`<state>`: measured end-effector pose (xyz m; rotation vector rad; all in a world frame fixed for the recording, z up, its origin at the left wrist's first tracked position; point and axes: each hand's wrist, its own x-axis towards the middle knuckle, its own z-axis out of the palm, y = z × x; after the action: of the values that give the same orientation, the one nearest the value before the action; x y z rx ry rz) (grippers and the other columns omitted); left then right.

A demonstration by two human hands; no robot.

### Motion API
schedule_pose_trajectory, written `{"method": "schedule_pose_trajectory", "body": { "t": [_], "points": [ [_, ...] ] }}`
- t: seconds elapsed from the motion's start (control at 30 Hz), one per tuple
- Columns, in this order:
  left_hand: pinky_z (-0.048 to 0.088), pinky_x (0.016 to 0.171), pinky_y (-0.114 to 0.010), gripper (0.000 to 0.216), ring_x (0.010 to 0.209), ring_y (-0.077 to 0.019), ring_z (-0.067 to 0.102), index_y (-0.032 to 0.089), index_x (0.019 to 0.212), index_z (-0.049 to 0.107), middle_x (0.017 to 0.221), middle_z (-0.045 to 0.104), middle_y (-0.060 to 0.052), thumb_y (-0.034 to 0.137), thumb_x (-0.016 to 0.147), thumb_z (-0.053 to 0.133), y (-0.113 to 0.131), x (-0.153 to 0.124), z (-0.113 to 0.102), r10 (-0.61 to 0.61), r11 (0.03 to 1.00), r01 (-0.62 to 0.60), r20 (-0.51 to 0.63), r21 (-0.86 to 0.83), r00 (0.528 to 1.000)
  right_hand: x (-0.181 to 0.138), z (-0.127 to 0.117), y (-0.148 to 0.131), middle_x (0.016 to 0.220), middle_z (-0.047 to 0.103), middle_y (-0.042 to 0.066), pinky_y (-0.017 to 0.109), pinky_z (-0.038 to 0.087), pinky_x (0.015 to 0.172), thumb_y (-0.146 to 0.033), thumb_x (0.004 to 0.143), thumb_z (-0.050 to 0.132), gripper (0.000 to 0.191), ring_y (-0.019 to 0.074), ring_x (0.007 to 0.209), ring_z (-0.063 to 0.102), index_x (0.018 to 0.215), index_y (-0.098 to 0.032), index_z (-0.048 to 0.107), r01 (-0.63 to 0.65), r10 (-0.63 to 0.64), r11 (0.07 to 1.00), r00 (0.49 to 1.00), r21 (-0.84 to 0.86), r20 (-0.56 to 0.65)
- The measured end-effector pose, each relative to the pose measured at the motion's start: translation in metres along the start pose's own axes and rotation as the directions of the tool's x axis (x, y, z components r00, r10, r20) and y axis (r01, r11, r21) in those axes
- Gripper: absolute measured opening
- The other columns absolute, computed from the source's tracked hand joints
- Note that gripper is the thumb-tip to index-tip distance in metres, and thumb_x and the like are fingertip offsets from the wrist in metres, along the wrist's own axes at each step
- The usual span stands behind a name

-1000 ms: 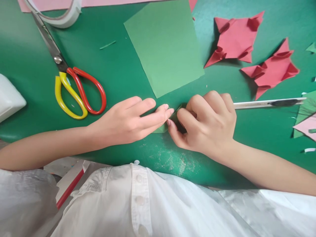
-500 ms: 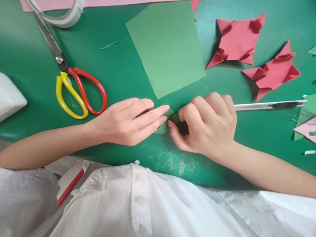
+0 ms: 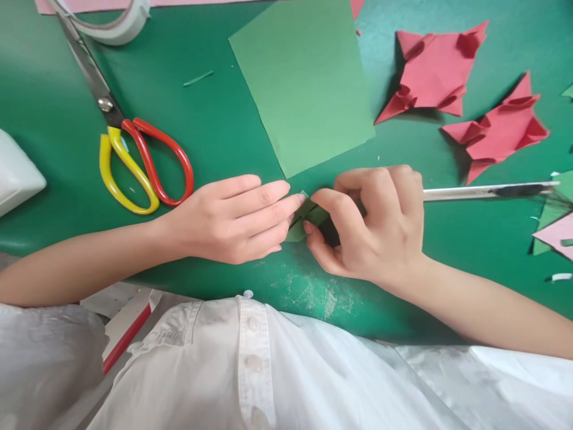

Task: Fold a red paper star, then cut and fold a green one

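The left hand lies palm down, its wrist nearly straight and its fingers stretched toward the right, lightly spread but close to one another. The right hand arches opposite it, knuckles raised, with the index finger and thumb bent toward the left hand and their tips apart.

Between the two hands, on the glossy green tabletop, is a small folded piece of green paper. Left fingertips rest over its left part; the right thumb tip and index fingertip are at its right part, though whether they pinch it cannot be told. Most of the piece is hidden under the fingers, so its full outline is unclear.

The slim silver cutter knife disappears behind the right hand; contact there cannot be made out. The large square sheet of green paper, just beyond the fingers, and the white roll of tape are cut off by the top edge.
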<state>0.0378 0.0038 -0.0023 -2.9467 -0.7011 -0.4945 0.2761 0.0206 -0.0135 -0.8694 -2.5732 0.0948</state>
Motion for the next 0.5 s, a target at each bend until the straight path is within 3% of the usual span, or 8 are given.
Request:
{"method": "schedule_pose_trajectory", "body": {
  "t": [0.1, 0.37, 0.5],
  "points": [
    [0.061, 0.079, -0.032, 0.031, 0.106, -0.0206, 0.072, 0.018, 0.102, 0.070, 0.117, 0.074, -0.006, 0.044, 0.098, 0.054, -0.0002, 0.0001, -0.0003, -0.026, 0.999, 0.026, 0.002, -0.038, 1.000, -0.0013, 0.0017, -0.0002, 0.093, 0.064, 0.012, 0.037, 0.034, 0.072, -0.038, 0.087, 0.055, 0.023, 0.0245, 0.082, 0.054, 0.096, -0.017, 0.062, -0.017, 0.017, 1.000, 1.000, -0.012, 0.025],
    [0.058, 0.078, -0.036, 0.021, 0.103, -0.0231, 0.071, 0.014, 0.105, 0.066, 0.110, 0.075, -0.007, 0.025, 0.090, 0.060, 0.0004, -0.0002, 0.0032, -0.153, 0.986, 0.149, -0.048, -0.078, 0.987, -0.0006, 0.0003, -0.0001, 0.085, 0.064, 0.014, 0.038, 0.039, 0.070, -0.041, 0.087, 0.055, 0.025, 0.0242, 0.078, 0.054, 0.079, -0.018, 0.055, 0.001, 0.001, 0.996, 1.000, -0.089, 0.021],
    [0.059, 0.079, -0.037, 0.022, 0.106, -0.0229, 0.071, 0.017, 0.108, 0.064, 0.112, 0.074, -0.006, 0.031, 0.094, 0.054, 0.0013, -0.0018, 0.0044, -0.234, 0.970, 0.234, 0.007, -0.062, 0.972, -0.0002, -0.0016, 0.0003, 0.087, 0.064, 0.015, 0.039, 0.040, 0.070, -0.039, 0.087, 0.059, 0.024, 0.0243, 0.078, 0.056, 0.080, -0.016, 0.056, 0.011, -0.009, 0.998, 1.000, -0.059, 0.026]
  ]
}}
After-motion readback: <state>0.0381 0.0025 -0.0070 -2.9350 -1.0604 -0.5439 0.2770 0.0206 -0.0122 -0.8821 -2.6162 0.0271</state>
